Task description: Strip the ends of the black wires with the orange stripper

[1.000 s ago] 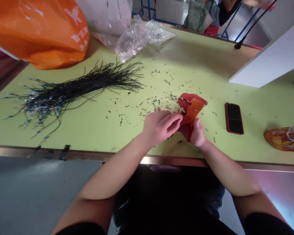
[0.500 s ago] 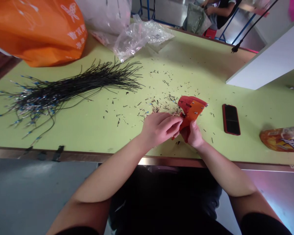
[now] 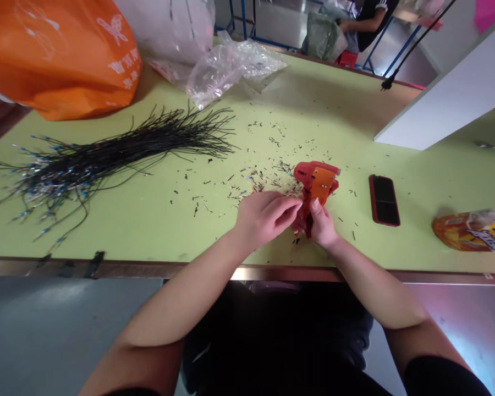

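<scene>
My right hand (image 3: 322,224) is wrapped round the handles of a red and orange wire stripper (image 3: 322,186), thumb on its near side. The tool's head points up and left. Close against it, my left hand (image 3: 264,217) is closed in a pinch, its fingertips beside the stripper's handle; whatever lies between them is too small or hidden to make out. Left of both hands lies a bundle of thin black wires (image 3: 136,144), many with bluish, bare-looking tips at the left end. Short black and coppery wire scraps (image 3: 268,179) are scattered behind and around my hands.
A phone in a red case (image 3: 384,200) and an orange-labelled bottle (image 3: 472,231) lie to the right. An orange bag (image 3: 74,60) and clear plastic bags (image 3: 226,66) stand at the back left. A white panel (image 3: 441,99) rises at right. Another person (image 3: 369,25) sits beyond the table.
The wire stripper has turned a little more upright, and its handles appear closer together. My left hand keeps its pinch beside it. The whole view has shifted slightly.
</scene>
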`<state>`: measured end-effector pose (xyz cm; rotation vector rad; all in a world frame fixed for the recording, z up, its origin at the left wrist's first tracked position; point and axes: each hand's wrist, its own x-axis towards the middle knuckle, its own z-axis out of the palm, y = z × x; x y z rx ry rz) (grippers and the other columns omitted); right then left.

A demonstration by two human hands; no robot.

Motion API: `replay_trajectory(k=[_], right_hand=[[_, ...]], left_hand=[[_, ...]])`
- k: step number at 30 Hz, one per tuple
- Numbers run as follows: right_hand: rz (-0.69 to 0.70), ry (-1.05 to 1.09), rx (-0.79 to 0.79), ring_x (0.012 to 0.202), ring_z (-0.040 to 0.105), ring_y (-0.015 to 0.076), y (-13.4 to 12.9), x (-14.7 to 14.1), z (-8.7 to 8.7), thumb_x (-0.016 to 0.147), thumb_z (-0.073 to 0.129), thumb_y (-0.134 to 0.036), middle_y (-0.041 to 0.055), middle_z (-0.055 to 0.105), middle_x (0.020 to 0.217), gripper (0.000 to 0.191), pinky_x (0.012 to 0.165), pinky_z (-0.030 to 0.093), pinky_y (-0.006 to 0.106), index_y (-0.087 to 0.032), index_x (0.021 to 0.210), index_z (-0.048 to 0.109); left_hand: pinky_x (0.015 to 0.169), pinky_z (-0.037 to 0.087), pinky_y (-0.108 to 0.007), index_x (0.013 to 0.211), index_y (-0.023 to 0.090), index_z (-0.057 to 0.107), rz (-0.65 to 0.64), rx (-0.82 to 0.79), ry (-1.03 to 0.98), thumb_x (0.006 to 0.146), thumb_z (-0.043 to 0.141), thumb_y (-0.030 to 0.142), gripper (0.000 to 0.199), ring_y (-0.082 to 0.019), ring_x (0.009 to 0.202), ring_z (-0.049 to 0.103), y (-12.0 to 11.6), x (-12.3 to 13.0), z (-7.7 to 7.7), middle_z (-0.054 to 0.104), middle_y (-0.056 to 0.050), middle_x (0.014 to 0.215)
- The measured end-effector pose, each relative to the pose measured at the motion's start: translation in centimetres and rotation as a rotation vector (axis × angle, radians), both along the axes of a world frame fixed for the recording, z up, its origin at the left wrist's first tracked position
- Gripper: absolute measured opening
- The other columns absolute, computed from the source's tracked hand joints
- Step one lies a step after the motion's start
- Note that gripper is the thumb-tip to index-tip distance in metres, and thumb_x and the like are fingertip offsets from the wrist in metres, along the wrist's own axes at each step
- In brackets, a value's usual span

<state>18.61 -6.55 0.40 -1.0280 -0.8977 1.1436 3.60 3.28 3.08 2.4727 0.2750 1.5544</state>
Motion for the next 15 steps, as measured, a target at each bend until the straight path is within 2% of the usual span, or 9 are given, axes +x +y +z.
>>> replay_trajectory(k=[4,8,11,15], right_hand=[[0.171,0.093,-0.016,0.054,0.060,0.0161,0.5,0.7,0.8,0.091,0.058,-0.089,-0.0025,0.056,0.060,0.067,0.055,0.059,0.032,-0.023,0.080,0.063],[0.304,0.165,-0.014,0.061,0.068,0.0177,0.6,0.9,1.0,0.093,0.058,-0.087,0.0015,0.066,0.070,0.069,0.063,0.062,0.033,-0.019,0.092,0.070],[0.363,0.185,0.009,0.066,0.070,0.0190,0.4,0.8,0.8,0.094,0.060,-0.086,0.0031,0.068,0.073,0.069,0.067,0.063,0.035,-0.017,0.097,0.072],[0.364,0.199,0.009,0.067,0.071,0.0191,0.4,0.8,0.6,0.095,0.059,-0.084,0.0033,0.068,0.074,0.067,0.068,0.063,0.034,-0.018,0.099,0.071]], left_hand=[[0.059,0.049,-0.022,0.104,0.023,0.072,0.034,-0.219,-0.042,0.107,0.064,0.023,0.009,-0.008,0.059,0.063,0.5,-0.2,0.3,0.076,0.003,0.078],[0.063,0.051,-0.024,0.103,0.021,0.076,0.056,-0.418,-0.102,0.107,0.065,0.030,0.015,-0.010,0.066,0.064,1.2,-0.2,0.2,0.076,0.000,0.082],[0.064,0.050,-0.025,0.103,0.022,0.077,0.059,-0.451,-0.111,0.108,0.064,0.031,0.016,-0.011,0.068,0.062,1.6,0.0,-0.1,0.072,0.000,0.081],[0.065,0.050,-0.026,0.105,0.022,0.077,0.064,-0.411,-0.115,0.109,0.061,0.030,0.018,-0.012,0.071,0.061,1.8,0.1,-0.1,0.068,0.000,0.082]])
